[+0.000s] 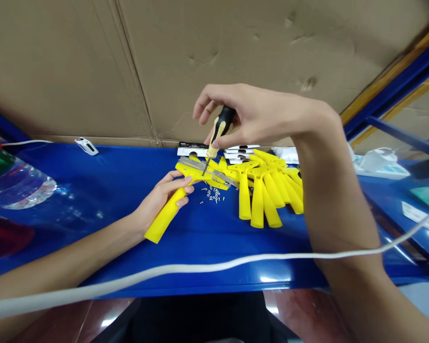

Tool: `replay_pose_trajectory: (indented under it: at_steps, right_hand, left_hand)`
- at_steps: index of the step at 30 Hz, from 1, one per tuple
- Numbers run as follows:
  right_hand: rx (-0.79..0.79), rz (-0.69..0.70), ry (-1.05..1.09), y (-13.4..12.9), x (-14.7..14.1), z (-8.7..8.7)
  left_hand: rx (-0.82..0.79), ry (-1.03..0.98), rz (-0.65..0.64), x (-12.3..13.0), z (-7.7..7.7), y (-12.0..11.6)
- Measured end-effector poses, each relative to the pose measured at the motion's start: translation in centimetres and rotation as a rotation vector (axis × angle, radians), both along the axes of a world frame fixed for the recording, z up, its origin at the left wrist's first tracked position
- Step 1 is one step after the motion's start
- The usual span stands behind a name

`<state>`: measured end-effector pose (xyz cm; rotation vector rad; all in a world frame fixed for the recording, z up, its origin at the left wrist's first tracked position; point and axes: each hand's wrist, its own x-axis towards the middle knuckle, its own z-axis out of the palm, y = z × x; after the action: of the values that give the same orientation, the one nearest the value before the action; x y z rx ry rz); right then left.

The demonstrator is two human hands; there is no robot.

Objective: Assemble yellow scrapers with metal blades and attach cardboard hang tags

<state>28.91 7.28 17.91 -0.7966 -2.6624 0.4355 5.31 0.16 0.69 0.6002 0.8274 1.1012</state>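
Note:
My left hand (164,190) is closed round the neck of a yellow scraper (161,221), whose wide head carries a metal blade strip along its far edge. Above it, my right hand (248,112) grips the black and cream handle of a screwdriver (221,126). The shaft points down, its tip at the scraper head near a hole; whether a screw sits under it is too small to tell. Loose small screws and nuts (212,194) lie scattered just right of the scraper. Several more yellow scrapers (257,202) are piled farther right, partly behind my right forearm.
Small white and black boxes (193,149) stand at the back against the cardboard wall (214,57). A white cable (214,266) crosses low in front of the blue shelf (128,257). Bottles (17,176) stand at the left; a small white device (86,146) lies behind them.

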Motion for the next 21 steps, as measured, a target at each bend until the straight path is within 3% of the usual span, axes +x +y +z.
replay_pose_trajectory:
  at_steps: [5,11,16,21]
  right_hand:
    - [0.058,-0.062,0.016,0.35,-0.23,-0.17]
    - [0.073,0.020,-0.073,0.23,0.00,0.06]
    - [0.066,-0.080,0.013,0.22,-0.21,-0.18]
    - [0.030,-0.007,-0.018,0.20,-0.13,-0.13]
  left_hand:
    - [0.007,0.011,-0.009,-0.06,-0.07,-0.01]
    - [-0.006,-0.003,-0.001,-0.04,-0.03,0.00]
    - [0.007,-0.012,-0.006,0.03,-0.04,-0.01]
    - [0.004,-0.009,0.006,0.15,0.15,-0.07]
